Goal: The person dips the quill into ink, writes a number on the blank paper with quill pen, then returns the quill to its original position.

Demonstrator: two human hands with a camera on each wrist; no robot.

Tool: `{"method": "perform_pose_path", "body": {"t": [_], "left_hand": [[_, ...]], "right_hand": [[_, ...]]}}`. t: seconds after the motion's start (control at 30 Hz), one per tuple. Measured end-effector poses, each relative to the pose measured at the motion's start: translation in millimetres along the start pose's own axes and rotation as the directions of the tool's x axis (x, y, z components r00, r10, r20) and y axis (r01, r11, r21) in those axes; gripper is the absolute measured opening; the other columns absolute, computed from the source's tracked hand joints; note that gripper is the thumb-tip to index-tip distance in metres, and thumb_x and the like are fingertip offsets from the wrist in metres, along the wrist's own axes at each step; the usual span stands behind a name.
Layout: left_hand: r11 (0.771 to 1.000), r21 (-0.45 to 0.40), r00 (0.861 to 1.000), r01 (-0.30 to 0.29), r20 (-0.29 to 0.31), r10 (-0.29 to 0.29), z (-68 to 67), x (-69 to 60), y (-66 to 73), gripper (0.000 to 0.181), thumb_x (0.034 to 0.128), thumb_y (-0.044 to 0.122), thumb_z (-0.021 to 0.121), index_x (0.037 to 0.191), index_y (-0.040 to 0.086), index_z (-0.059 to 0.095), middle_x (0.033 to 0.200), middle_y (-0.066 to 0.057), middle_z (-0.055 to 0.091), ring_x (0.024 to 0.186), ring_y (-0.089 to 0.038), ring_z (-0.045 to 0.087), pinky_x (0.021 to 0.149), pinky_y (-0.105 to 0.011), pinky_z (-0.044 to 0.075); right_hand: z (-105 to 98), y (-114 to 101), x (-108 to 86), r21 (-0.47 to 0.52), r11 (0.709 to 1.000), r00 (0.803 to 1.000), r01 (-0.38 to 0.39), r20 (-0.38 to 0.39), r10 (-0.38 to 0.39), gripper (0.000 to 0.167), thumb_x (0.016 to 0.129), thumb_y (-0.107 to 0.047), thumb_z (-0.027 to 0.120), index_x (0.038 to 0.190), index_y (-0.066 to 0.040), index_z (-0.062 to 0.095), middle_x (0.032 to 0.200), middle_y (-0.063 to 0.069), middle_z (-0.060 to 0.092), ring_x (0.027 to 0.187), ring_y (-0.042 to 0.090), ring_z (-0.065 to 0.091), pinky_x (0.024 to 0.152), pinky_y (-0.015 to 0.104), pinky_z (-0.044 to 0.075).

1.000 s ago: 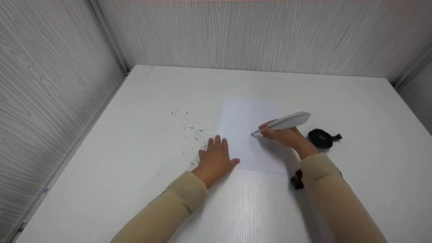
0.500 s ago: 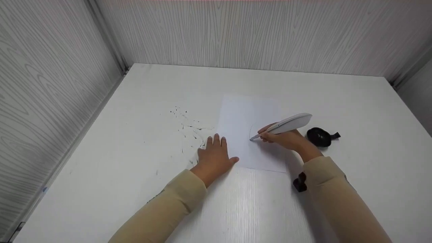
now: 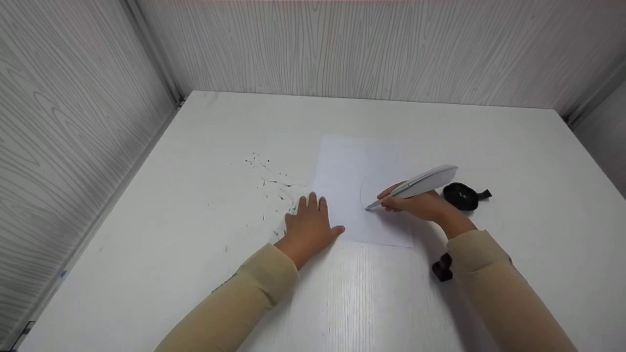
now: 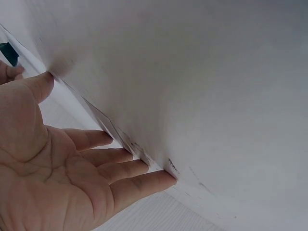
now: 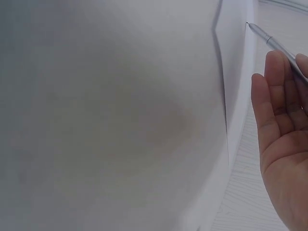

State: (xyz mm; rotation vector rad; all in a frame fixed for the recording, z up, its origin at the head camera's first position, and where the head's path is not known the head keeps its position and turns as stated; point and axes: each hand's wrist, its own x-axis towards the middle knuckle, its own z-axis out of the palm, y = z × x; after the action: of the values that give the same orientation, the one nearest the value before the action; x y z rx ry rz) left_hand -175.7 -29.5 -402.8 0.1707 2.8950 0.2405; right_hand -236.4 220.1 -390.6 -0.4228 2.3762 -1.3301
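Observation:
A white sheet of paper (image 3: 342,166) lies on the table, with a thin curved line on it. My right hand (image 3: 415,203) pinches a white feather-shaped pen (image 3: 425,182), its tip touching the paper at the lower end of that line. In the right wrist view the silver pen barrel (image 5: 275,45) slants out from between the fingers of my right hand (image 5: 284,130). Fingers spread and straight, my left hand (image 3: 310,225) rests at the paper's lower left edge. The left wrist view shows the palm of my left hand (image 4: 62,168), fingertips against the surface.
To the right of my right hand stands a small round black dish (image 3: 460,196) with a short handle. A small dark object (image 3: 442,268) sits beside my right sleeve, partly hidden. Dark ink marks (image 3: 281,183) spot the table left of the paper. Panelled walls (image 3: 313,49) border the table.
The pen tip has moved down and then slightly right across the paper, and the curved line has grown longer. My left hand has stayed at the paper's edge.

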Motion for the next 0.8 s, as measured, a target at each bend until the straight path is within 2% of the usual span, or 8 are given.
{"method": "perform_pose_path", "body": {"t": [0.33, 0.63, 0.8], "left_hand": [[1.000, -0.008, 1.000, -0.012, -0.007, 0.012, -1.9, -1.5, -1.3, 0.085, 0.0911, 0.059, 0.050, 0.150, 0.002, 0.026, 0.155, -0.018, 0.020, 0.141, -0.035, 0.018, 0.098, -0.061, 0.032], [1.000, -0.018, 1.000, -0.019, -0.017, 0.019, -5.5, -5.0, 0.3, 0.084, 0.0911, 0.057, 0.052, 0.149, 0.001, 0.028, 0.154, -0.019, 0.021, 0.140, -0.037, 0.019, 0.097, -0.061, 0.033], [1.000, -0.002, 1.000, -0.017, -0.007, 0.017, -5.6, -4.0, 0.5, 0.084, 0.0913, 0.058, 0.051, 0.149, 0.002, 0.027, 0.154, -0.019, 0.021, 0.141, -0.036, 0.018, 0.097, -0.061, 0.033]], "right_hand": [[-8, 3, -7.3, -0.019, 0.999, 0.998, -0.047, 0.043, 0.048, 0.034, 0.095, -0.027, 0.060, 0.115, 0.000, 0.066, 0.107, 0.012, 0.069, 0.097, 0.019, 0.065, 0.085, 0.031, 0.047], [-14, 8, -10.9, -0.039, 0.994, 0.995, -0.098, 0.033, 0.099, 0.037, 0.094, -0.033, 0.060, 0.117, -0.004, 0.066, 0.108, 0.009, 0.069, 0.097, 0.017, 0.065, 0.088, 0.033, 0.046], [-18, 11, -12.2, -0.039, 0.996, 0.996, -0.086, 0.014, 0.086, 0.038, 0.093, -0.034, 0.063, 0.116, -0.004, 0.066, 0.106, 0.010, 0.069, 0.097, 0.018, 0.065, 0.087, 0.034, 0.047]]}}
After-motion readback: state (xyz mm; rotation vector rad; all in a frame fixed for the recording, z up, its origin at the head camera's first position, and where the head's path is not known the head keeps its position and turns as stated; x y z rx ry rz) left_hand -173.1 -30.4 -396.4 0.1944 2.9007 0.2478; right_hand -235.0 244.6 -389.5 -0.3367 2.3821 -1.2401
